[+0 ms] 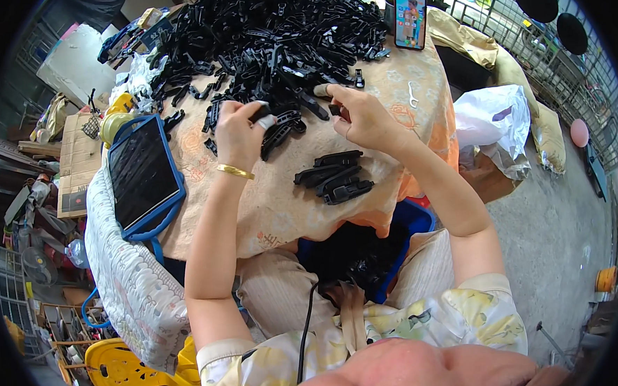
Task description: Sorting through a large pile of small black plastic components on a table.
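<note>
My left hand (240, 137), with a gold bangle at the wrist and a pale wrap on one digit, is closed on a black plastic piece (260, 112). Slender black clip-like parts (278, 134) lie just beside its fingertips. Across a small gap, my right hand (364, 117) pinches a small dark plastic piece (334, 110); its index finger wears a beige cover and reaches to the near edge of the heap. A big heap of black plastic parts (273, 34) covers the far side of the table. Nearer me, several similar parts lie in a small group (333, 178).
An orange patterned cloth (275, 219) covers the table. A blue-framed tablet (146, 177) leans at the left, and a lit phone (410, 18) stands at the far right. Below the table edge, a blue bin (415, 219) holds dark things between my knees. A yellow chair (126, 370) stands lower left.
</note>
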The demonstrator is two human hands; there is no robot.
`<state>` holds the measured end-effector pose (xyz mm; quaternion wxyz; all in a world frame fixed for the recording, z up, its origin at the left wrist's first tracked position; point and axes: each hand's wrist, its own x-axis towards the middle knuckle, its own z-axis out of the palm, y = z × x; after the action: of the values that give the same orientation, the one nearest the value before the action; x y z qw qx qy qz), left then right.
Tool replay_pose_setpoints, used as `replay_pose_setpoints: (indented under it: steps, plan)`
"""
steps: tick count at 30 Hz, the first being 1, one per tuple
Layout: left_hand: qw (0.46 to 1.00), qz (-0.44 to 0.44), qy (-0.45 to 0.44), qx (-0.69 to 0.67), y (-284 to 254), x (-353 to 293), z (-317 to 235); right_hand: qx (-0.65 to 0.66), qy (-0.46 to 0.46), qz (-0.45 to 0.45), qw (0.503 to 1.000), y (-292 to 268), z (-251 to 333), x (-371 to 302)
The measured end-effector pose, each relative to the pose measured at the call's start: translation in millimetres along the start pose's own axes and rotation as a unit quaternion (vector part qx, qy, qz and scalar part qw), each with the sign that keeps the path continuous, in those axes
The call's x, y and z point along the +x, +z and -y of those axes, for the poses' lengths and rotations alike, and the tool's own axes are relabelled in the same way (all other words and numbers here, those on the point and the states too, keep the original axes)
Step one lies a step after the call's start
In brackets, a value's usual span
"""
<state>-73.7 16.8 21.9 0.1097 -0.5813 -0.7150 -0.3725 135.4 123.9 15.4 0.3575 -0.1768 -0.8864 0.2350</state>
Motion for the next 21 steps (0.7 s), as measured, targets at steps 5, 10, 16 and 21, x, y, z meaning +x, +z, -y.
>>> replay_pose_setpoints:
  steps: [5, 10, 16, 21]
  plan:
    - [0.926, -0.003, -0.164, -0.341, 4, 7, 10, 0.321, 0.077, -0.009, 0.944, 7, 0, 2]
    - [0.760, 0.117, -0.267, -0.581, 6, -9, -35, 0.390, 0.108, -0.062, 0.912, 13, 19, -2]
    - [0.729, 0.193, -0.232, -0.615, 5, -14, -38, 0.058, -0.051, -0.109, 0.991, 15, 11, -3]
    - [0.800, 0.178, -0.183, -0.543, 7, -17, -37, -0.015, -0.113, -0.134, 0.984, 12, 17, -2]
